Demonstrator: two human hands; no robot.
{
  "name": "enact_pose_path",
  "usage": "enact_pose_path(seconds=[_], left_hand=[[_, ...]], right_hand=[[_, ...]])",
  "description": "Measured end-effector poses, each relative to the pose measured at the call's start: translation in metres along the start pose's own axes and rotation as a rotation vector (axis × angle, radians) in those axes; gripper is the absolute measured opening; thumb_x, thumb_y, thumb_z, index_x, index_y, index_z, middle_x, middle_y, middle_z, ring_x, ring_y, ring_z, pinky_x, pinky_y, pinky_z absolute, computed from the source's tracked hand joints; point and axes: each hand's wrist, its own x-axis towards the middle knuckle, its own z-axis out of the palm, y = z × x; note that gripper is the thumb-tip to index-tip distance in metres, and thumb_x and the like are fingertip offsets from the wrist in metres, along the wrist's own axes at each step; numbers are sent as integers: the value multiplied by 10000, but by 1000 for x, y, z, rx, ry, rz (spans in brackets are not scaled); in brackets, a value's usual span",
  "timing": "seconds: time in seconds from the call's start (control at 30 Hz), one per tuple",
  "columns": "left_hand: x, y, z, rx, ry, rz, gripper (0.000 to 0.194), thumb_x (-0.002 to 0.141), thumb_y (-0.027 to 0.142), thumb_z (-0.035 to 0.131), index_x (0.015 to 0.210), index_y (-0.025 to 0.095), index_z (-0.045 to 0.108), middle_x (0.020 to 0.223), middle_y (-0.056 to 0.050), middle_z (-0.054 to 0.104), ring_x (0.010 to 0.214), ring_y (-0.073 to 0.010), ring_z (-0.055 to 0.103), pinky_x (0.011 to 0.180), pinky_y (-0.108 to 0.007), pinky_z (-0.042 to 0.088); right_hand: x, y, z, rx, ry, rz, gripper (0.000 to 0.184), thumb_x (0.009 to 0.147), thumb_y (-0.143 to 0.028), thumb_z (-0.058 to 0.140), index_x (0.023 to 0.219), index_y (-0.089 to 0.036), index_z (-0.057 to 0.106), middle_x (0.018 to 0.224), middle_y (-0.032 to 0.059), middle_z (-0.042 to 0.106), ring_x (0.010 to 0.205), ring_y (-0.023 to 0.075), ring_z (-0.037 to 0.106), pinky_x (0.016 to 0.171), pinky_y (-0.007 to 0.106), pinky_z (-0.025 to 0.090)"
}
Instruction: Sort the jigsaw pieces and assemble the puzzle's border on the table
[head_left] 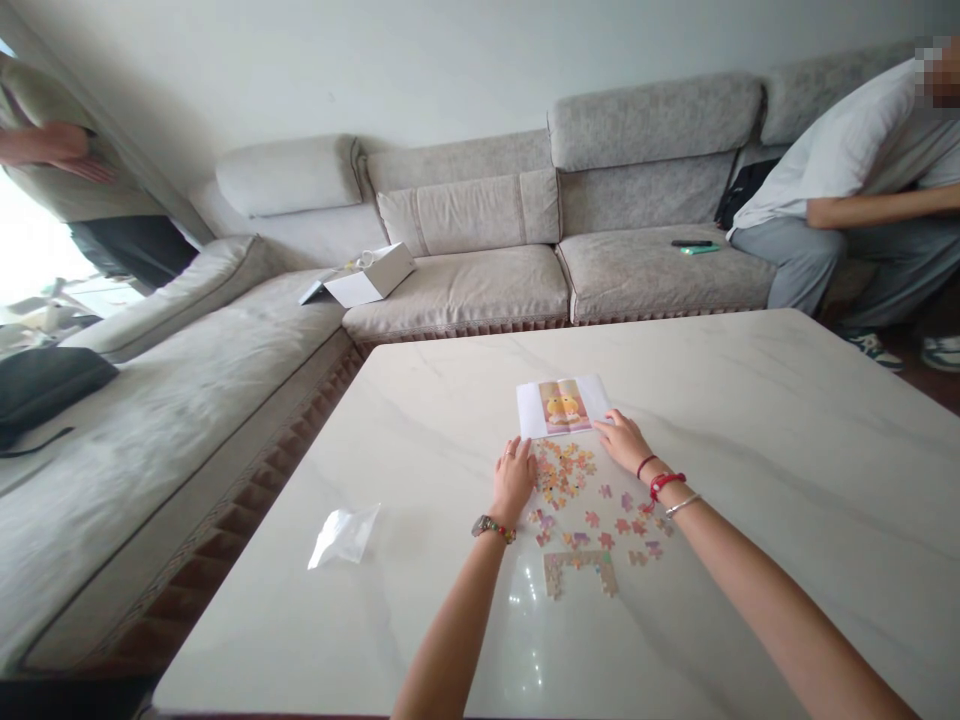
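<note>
My left hand (514, 480) rests on the white marble table (750, 420), beside a loose heap of small pastel jigsaw pieces (559, 470). It holds nothing that I can see. My right hand (622, 442) lies flat with its fingertips at the lower right corner of a printed picture sheet (562, 407) showing a yellow chick. More loose pieces (619, 525) are scattered below that hand. Nearer me lies a small joined section of jigsaw (581, 572), and a clear plastic bag (345, 535) sits to the left.
A grey sectional sofa (465, 290) wraps around the table's far and left sides. A seated person (847, 170) is at right, with a phone (691, 243) on the cushion nearby. A standing person (75, 170) is at far left. An open white box (367, 277) sits on the sofa.
</note>
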Motion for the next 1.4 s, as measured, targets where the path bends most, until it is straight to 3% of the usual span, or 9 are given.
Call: enact_pose_path(seconds=[0.1,0.2,0.27,0.4,0.53,0.7,0.93,1.13,1.4], left_hand=[[-8,-5,-6,-63,88,-67,385,855,240,332,1214,150,439,1288,-155,398,1196,-239,384,958,-404,349],[-27,-10,-11,-243,286,-140,338,829,238,383,1130,150,509,1217,-150,458,1133,-235,448,947,-407,369],[-44,-12,-14,-347,376,-169,312,823,249,393,1085,157,535,1175,-143,489,1101,-230,472,936,-415,380],[-78,-18,-15,-486,388,-180,293,830,263,376,1053,177,545,1122,-115,529,1060,-205,494,879,-390,433],[-94,-28,-16,-487,377,-152,254,823,263,393,975,177,577,1046,-99,572,977,-189,535,865,-378,440],[-90,-31,-22,-468,449,-141,252,829,264,386,975,187,577,1006,-86,586,957,-180,540,830,-345,457],[-98,-26,-10,-437,345,-107,238,830,266,395,956,202,587,979,-65,605,921,-163,559,825,-316,460],[-99,-18,-6,-436,277,-55,240,835,251,381,943,190,586,968,-71,608,919,-167,560,835,-336,456],[-105,-12,-10,-391,219,2,224,833,240,390,924,180,586,970,-70,601,920,-165,558,813,-321,474]], right_hand=[[-9,-5,-13,77,104,87,265,772,-144,453,977,-139,623,942,107,578,853,178,554,790,293,429],[-40,-19,-27,210,168,145,249,795,-264,465,934,-140,630,824,72,618,736,155,577,713,278,469],[-70,-32,-35,597,244,231,272,742,-345,545,907,-151,641,781,58,640,695,162,588,667,288,486],[-125,-48,-46,1059,157,368,311,652,-370,650,885,-164,660,721,42,657,654,159,597,617,276,493],[-143,-38,-51,1242,78,423,291,624,-327,695,867,-171,667,701,42,664,651,153,601,629,277,497],[-140,-30,-46,1275,69,388,301,633,-324,692,886,-164,659,721,59,663,685,163,600,653,301,499],[-144,-36,-31,1248,-38,359,272,710,-387,604,846,-154,643,547,-2,572,483,97,512,489,235,443],[-153,-40,-31,1095,3,401,343,683,-426,608,886,-149,618,744,54,633,679,143,571,624,267,487],[-169,-32,-27,761,73,332,280,761,-392,503,836,-156,633,758,60,656,627,147,571,590,268,472]])
